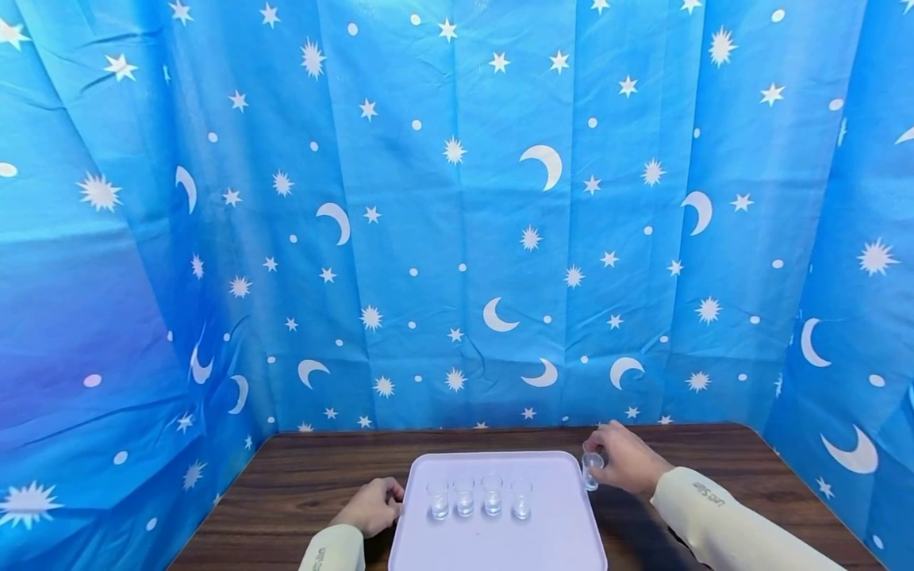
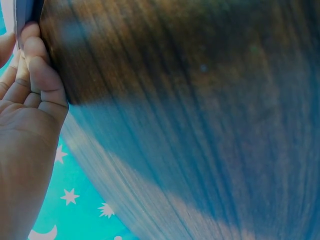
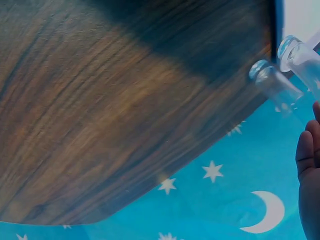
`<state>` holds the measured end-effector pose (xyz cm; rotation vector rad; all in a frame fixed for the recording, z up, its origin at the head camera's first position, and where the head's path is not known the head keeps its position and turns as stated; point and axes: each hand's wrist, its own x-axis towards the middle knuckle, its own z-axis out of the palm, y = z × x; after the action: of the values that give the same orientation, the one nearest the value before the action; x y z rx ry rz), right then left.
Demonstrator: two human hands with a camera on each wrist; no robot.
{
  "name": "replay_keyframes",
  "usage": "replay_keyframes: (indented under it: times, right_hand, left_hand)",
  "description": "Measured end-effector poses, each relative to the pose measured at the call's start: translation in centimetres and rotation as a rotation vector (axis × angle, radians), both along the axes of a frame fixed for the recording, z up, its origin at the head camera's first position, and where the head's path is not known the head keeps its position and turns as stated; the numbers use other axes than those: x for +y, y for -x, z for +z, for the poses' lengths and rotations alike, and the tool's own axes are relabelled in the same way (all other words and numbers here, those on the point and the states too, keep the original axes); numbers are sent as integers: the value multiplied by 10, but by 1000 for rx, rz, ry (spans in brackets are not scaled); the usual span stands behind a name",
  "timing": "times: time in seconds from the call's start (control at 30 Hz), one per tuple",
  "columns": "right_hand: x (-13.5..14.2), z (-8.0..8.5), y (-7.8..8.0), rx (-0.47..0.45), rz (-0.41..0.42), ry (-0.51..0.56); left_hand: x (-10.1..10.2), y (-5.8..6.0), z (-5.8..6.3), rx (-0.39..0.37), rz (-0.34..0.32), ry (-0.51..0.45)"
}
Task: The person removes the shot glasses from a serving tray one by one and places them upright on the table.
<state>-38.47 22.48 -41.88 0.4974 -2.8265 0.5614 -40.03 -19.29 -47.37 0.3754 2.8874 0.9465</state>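
A pale lilac tray (image 1: pixel 493 547) lies on the table, and several small clear glasses (image 1: pixel 464 500) stand in a row on it, each with clear material at the bottom. At the tray's left edge, my left hand (image 1: pixel 371 506) grips the rim with curled fingers (image 2: pixel 45 80). My right hand (image 1: pixel 628 460) is just beyond the tray's right edge, its fingertips pinching the upper part of a small clear glass (image 3: pixel 300 57). Close to that one, a second clear glass (image 3: pixel 274 82) is on the wood; in the head view the two overlap. The right thumb is mostly hidden.
The dark wood-grain table (image 1: pixel 286 484) extends on both sides of the tray. Its far edge meets a blue curtain (image 1: pixel 457 238) printed with white stars and moons, which also hangs at the left and right.
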Motion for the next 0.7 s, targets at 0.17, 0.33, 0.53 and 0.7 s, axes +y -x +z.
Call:
replay_keyframes:
  times: [0.17,0.33,0.53,0.7]
  right_hand:
    - [7,-9,3,-35,-42,-18]
    - [12,-17,5,-21,-41,-21]
    - [11,-19,5,2,-40,-13]
    - [10,-19,5,-3,-61,-9]
  left_hand:
    - [0,-2,1,16,-13,-5]
    - [1,-3,2,3,-8,-10]
    - [3,-3,3,3,0,-7]
    - [3,-4,3,-2,3,-14]
